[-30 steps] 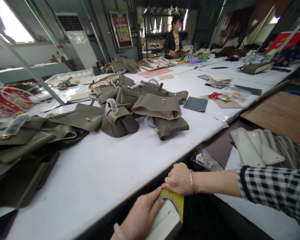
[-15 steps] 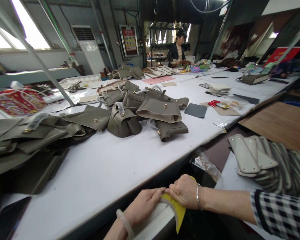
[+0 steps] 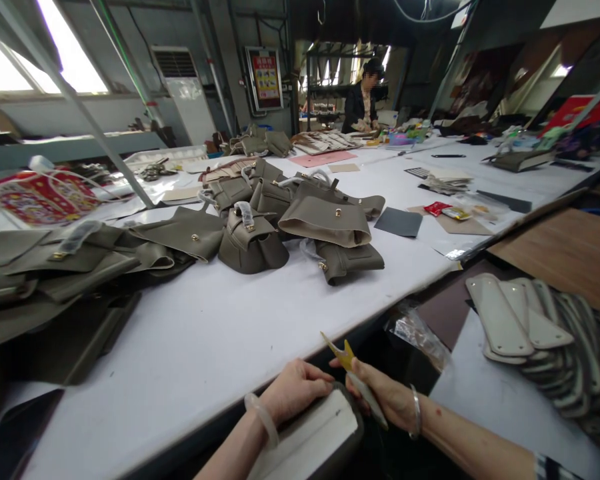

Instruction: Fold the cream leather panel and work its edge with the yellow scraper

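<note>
Now, head view, labels as follows.

Left hand: fingers curled down onto near end of a pale oblong panel; pale bangle at wrist. Grip type: pressing/holding, fingers narrow.

Right hand: fingers closed round a yellow backing strip, thin and edge-on to camera, tip pointing up-left; metal bracelet at wrist.

Panel: lies low in frame, below edge of white worktable, between both hands; white face up, dark rim.

Change vs. half a sec ago: strip was flat against panel's end w/ both hands on it; now it stands clear of panel, lifted in right hand alone. Judged: strip has come off, panel face is bare.

Bench at right: fanned stack of similar oblong panels, well apart from hands.

Table, mid: heap of taupe leather handbags w/ gold studs; dark card beside them.

Far end: a co-worker standing at table, not involved.
</note>
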The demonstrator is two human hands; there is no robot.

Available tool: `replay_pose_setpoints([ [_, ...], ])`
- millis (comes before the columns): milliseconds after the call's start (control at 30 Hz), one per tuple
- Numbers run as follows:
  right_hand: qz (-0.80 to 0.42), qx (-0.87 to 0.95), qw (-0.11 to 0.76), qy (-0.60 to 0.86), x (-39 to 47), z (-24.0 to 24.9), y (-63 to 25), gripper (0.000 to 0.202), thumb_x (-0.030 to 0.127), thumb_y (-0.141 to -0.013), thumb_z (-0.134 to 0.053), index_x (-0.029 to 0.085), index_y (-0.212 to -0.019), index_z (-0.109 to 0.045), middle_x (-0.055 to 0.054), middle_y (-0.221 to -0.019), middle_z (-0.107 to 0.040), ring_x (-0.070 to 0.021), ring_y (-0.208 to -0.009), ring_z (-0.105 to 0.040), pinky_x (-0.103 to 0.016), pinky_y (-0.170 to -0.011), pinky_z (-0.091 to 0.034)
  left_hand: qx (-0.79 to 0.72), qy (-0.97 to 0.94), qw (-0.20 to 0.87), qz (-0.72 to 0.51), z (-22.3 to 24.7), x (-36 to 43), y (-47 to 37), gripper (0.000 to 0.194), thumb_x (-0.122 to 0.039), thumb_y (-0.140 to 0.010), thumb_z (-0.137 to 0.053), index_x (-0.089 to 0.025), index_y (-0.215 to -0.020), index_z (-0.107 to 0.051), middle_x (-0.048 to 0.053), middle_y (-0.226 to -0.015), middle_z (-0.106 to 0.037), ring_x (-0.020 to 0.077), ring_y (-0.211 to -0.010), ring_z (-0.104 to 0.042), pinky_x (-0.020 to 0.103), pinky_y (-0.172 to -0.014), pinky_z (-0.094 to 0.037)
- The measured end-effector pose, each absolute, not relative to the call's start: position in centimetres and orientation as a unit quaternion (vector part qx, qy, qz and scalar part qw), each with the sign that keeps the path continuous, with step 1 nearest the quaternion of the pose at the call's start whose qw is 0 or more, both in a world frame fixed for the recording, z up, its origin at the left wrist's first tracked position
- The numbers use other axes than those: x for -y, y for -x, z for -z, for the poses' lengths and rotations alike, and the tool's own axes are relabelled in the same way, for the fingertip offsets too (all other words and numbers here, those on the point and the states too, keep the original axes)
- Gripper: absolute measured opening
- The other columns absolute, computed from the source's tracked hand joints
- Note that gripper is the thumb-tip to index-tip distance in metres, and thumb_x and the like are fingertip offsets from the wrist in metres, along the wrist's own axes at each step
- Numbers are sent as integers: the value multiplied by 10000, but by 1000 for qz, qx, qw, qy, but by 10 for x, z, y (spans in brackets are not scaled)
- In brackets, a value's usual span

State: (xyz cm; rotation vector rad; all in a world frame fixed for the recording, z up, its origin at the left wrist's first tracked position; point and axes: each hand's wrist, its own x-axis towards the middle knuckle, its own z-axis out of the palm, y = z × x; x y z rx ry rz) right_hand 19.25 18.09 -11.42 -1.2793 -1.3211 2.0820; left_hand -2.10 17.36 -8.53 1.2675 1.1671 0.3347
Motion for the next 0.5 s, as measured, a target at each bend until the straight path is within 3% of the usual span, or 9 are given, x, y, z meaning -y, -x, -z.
replay_pose_setpoints([
  [67,-709,495,182,468,-183,119,-184,684,782,-754,-559,188,-1093,-554,70,-649,-405,-91,-510,-337,-220,-486,-301,-521,-559,627,-151,88,-175,20,276,-298,-735,-560,-148,-840,-768,-11,-607,-570,121,-547,-395,262,-538,-327],
  [133,-683,527,186,471,-186,124,-177,594,709,-736,-653,166,-970,-600,32,-695,-499,-125,-616,-447,-253,-585,-382,-534,-567,607,-160,89,-175,17,257,-286,-731,-561,-152,-829,-757,-6,-645,-575,133,-596,-420,265,-561,-331],
  [233,-650,579,185,456,-191,127,-172,564,701,-758,-628,159,-914,-625,-41,-874,-621,-217,-861,-553,-329,-802,-437,-547,-580,578,-171,85,-175,12,254,-265,-737,-537,-154,-811,-754,4,-659,-584,152,-627,-440,281,-586,-337],
  [333,-629,626,139,440,-199,121,-176,533,667,-795,-604,149,-915,-638,-65,-886,-650,-266,-886,-583,-375,-817,-452,-547,-586,568,-188,68,-171,24,225,-280,-726,-592,-169,-810,-769,6,-648,-621,168,-621,-480,294,-597,-357],
  [400,-616,661,100,417,-209,108,-182,516,619,-767,-673,153,-989,-644,-75,-934,-669,-294,-916,-601,-390,-834,-457,-559,-572,558,-221,55,-159,50,252,-347,-749,-638,-193,-892,-778,8,-712,-682,188,-662,-541,301,-635,-396],
  [500,-600,719,37,347,-228,82,-184,675,608,-731,-720,231,-1267,-555,-76,-1210,-643,-329,-1121,-574,-385,-948,-443,-632,-493,506,-318,46,-113,106,410,-496,-856,-565,-222,-1117,-724,26,-942,-738,221,-867,-615,319,-820,-445],
])
